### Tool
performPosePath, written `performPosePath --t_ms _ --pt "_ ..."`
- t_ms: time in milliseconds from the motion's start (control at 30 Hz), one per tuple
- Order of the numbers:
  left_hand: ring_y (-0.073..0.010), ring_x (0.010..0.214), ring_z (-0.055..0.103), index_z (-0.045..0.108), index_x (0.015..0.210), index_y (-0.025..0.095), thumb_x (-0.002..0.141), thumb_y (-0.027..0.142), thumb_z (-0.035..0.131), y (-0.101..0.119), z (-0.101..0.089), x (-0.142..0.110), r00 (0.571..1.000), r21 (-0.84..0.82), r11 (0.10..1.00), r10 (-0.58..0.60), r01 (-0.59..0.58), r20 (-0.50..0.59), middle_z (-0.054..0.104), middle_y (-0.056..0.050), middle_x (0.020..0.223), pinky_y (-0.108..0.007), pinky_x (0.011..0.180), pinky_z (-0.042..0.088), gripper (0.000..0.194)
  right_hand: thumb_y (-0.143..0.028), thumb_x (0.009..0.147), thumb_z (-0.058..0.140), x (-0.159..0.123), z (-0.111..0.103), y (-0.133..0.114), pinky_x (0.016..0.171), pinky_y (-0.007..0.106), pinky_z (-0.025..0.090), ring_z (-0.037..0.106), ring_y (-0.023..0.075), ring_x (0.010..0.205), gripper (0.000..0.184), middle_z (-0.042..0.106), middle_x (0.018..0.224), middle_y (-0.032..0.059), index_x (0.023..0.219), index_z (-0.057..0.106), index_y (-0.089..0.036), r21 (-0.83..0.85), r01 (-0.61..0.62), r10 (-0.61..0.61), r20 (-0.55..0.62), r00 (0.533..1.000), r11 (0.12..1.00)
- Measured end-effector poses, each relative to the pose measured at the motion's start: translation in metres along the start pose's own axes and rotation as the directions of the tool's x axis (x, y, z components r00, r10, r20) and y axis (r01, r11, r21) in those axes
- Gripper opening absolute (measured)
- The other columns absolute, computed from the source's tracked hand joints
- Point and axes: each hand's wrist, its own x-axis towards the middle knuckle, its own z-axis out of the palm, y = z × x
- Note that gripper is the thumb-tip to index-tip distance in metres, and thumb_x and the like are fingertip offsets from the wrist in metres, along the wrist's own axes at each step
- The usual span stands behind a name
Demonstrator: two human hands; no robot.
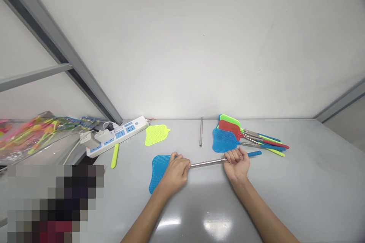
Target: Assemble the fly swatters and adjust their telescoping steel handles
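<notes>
I hold a blue fly swatter across the grey table (299, 182). Its blue mesh head (157, 172) lies flat at the left, and a metal rod (207, 163) runs right to a blue grip end (254, 153). My left hand (176, 171) is closed around the neck where head meets rod. My right hand (237, 164) is closed around the rod near the blue grip.
A stack of assembled swatters (228, 133) in green, red and blue lies behind my right hand. A loose yellow-green head (155, 134), a bare metal rod (201, 132), a yellow-green grip (114, 155) and a white power strip (118, 134) sit behind. Bagged swatters (37, 131) lie far left.
</notes>
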Motion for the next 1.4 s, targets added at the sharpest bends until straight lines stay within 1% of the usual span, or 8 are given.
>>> performPosePath --t_ms 200,333,533,667,733,867,1067,1400 --pt "-0.0132 0.06 0.04 0.041 0.057 0.018 0.081 0.013 0.029 0.001 0.0 -0.001 1.0 0.008 1.0 0.016 -0.016 -0.008 0.047 0.001 0.054 -0.032 0.073 0.029 0.027 -0.02 0.074 0.042 -0.003 0.003 -0.002 0.034 0.02 0.023 0.017 0.0056 0.032 0.037 0.017 0.037 -0.0089 0.049 0.014 -0.018 -0.055 -0.008 0.009 0.015 1.0 0.998" --pt "-0.0129 0.061 0.04 0.043 0.058 0.018 0.081 0.013 0.03 0.0 -0.005 0.0 0.999 0.002 1.0 0.015 -0.015 -0.034 0.049 0.002 0.055 -0.032 0.077 0.029 0.027 -0.018 0.073 0.043 -0.002 0.007 -0.005 0.039 0.02 0.031 0.024 0.0056 0.034 0.034 0.02 0.039 -0.0088 0.049 0.02 -0.018 -0.065 -0.081 0.085 0.062 0.995 0.995" --pt "-0.0132 0.069 0.045 0.049 0.062 0.019 0.083 0.022 0.032 -0.004 -0.013 -0.001 0.995 -0.02 1.0 -0.023 0.022 -0.093 0.055 0.002 0.061 -0.035 0.083 0.024 0.027 -0.019 0.07 0.05 0.005 0.016 -0.009 0.052 0.022 0.041 0.043 0.0071 0.049 0.019 0.039 0.051 -0.0058 0.055 0.038 -0.018 -0.185 -0.155 0.166 0.043 0.985 0.97" --pt "-0.0135 0.07 0.047 0.05 0.061 0.018 0.077 0.036 0.043 -0.005 -0.013 -0.001 0.996 -0.01 1.0 -0.027 0.027 -0.09 0.055 0.002 0.062 -0.036 0.085 0.023 0.025 -0.026 0.071 0.05 0.01 0.013 -0.015 0.058 0.024 0.044 0.05 0.0098 0.057 0.015 0.049 0.058 -0.0029 0.06 0.047 -0.017 -0.323 -0.134 0.119 -0.067 0.991 0.937" --pt "-0.0142 0.072 0.047 0.051 0.061 0.018 0.076 0.039 0.045 -0.005 -0.011 0.0 0.996 0.009 1.0 -0.026 0.026 -0.086 0.054 0.001 0.063 -0.036 0.085 0.023 0.026 -0.029 0.071 0.049 0.012 0.009 -0.018 0.053 0.023 0.044 0.049 0.0096 0.053 0.017 0.05 0.056 -0.0029 0.06 0.049 -0.017 -0.38 -0.136 0.097 -0.119 0.988 0.915" --pt "-0.0144 0.077 0.047 0.054 0.069 0.019 0.08 0.034 0.041 -0.007 -0.008 0.001 0.996 0.038 0.999 -0.024 0.027 -0.091 0.056 0.001 0.069 -0.038 0.088 0.02 0.022 -0.034 0.071 0.049 0.015 0.004 -0.021 0.041 0.022 0.039 0.045 0.0091 0.042 0.02 0.048 0.051 -0.0036 0.06 0.049 -0.017 -0.478 -0.17 0.117 -0.14 0.983 0.862" --pt "-0.0143 0.081 0.048 0.056 0.077 0.02 0.082 0.033 0.039 -0.005 -0.002 0.003 0.996 0.002 1.0 -0.019 0.019 -0.091 0.058 0.0 0.077 -0.037 0.09 0.018 0.021 -0.033 0.073 0.045 0.016 0.004 -0.022 0.038 0.021 0.035 0.04 0.008 0.038 0.022 0.045 0.047 -0.0043 0.059 0.047 -0.017 -0.466 -0.152 0.087 -0.157 0.984 0.871" --pt "-0.0144 0.085 0.049 0.055 0.083 0.022 0.083 0.03 0.039 0.0 -0.002 0.003 0.992 -0.024 0.999 -0.035 0.032 -0.117 0.06 0.0 0.079 -0.038 0.091 0.016 0.019 -0.03 0.072 0.044 0.018 0.007 -0.029 0.041 0.019 0.038 0.044 0.0076 0.043 0.017 0.047 0.05 -0.0046 0.061 0.047 -0.018 -0.439 -0.073 -0.035 -0.234 0.972 0.896"
